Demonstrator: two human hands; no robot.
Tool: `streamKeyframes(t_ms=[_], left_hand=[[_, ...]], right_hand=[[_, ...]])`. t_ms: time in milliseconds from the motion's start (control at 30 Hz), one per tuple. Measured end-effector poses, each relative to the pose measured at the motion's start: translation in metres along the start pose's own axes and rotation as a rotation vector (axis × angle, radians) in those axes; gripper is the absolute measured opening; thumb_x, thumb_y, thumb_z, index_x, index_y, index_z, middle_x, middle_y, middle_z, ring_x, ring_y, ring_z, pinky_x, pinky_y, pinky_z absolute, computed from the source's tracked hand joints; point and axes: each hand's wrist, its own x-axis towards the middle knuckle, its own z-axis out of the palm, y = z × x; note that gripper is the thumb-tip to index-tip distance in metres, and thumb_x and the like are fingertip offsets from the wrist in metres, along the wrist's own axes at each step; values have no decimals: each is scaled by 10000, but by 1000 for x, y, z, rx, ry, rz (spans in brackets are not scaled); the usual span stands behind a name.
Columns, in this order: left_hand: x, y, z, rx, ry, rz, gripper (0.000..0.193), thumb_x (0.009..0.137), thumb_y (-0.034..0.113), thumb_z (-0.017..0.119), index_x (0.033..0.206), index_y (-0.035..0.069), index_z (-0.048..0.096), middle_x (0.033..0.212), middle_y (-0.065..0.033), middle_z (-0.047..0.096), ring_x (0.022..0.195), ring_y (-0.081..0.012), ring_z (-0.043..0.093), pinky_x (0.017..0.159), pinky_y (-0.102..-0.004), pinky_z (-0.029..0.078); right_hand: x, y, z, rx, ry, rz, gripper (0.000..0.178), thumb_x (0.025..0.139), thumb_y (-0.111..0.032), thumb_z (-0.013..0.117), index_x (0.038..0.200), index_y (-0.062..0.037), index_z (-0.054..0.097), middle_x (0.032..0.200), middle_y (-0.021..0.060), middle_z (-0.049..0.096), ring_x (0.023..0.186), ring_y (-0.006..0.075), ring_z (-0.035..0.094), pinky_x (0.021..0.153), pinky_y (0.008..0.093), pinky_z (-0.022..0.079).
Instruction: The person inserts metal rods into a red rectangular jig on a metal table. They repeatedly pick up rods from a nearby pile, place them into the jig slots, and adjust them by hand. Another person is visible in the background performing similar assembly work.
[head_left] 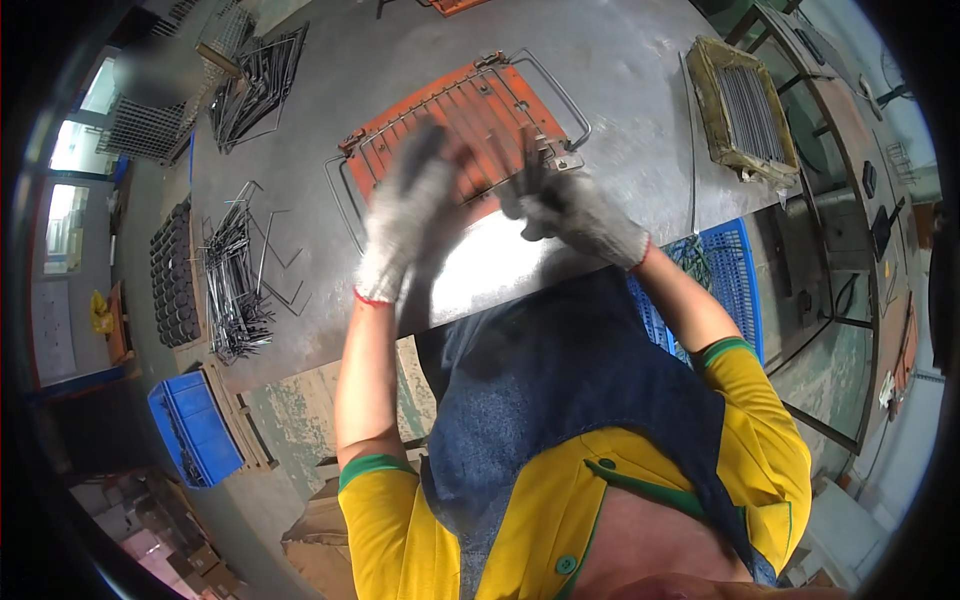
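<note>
Two gloved hands are caught in motion at an orange fixture plate [536, 97] on a steel worktable [640, 130]. The plate is set in the middle of the table, its long axis slanted from near left to far right; parallel metal rods [480, 103] are laid across its shorter span, and a wire loop [558, 88] is seen beyond its right end.

The left hand [405, 215] is held over the plate's near left part, its fingers extended toward the far side. The right hand [585, 215] is placed by the near right corner, its fingers curled and pointed left; whether anything is pinched cannot be told through the blur. Of the two, the left is reached farther over the plate.

The near table edge is crossed by both forearms. Bent wire pieces [240, 275] are heaped at left; wider room is left at right, toward a rod-filled tray [705, 100].
</note>
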Motion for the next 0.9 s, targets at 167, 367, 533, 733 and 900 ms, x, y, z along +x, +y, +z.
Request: streamKeyframes(t_ms=[167,367,533,733,900], left_hand=[[-8,-24,34,-370,-223,-291,410,961,110,535,1298,-105,445,1173,-144,599,1033,-169,579,881,-269,476],[-17,-29,36,-326,-189,-221,440,988,73,469,1376,-97,351,1250,-178,571,1041,-187,575,858,-290,486],[-20,-28,28,-223,-287,-179,506,980,70,481,1416,-87,277,1356,-176,476,1033,-190,564,868,-316,475],[-27,-22,33,51,-264,-241,358,947,53,494,1290,-49,497,1206,-112,610,1003,-145,581,864,-257,473],[-29,-29,31,674,-261,140,238,884,173,631,1108,94,651,958,-60,669,853,-145,649,717,-290,508]], right_hand=[[23,49,5,-548,-169,-39,298,902,-357,570,957,-76,652,893,110,641,875,283,632,771,414,493],[27,51,5,-673,2,-384,376,923,-423,522,950,-76,662,815,103,642,820,267,640,748,404,494],[23,52,14,-252,-21,-234,329,942,-352,521,931,-53,658,692,53,603,703,183,613,668,336,491],[24,68,17,-141,-76,-292,378,931,-305,560,1211,-51,567,1122,138,616,1072,254,578,928,388,452],[25,68,12,-394,-110,-348,410,892,-287,569,1242,-75,544,1145,155,622,1104,312,576,970,404,428]])
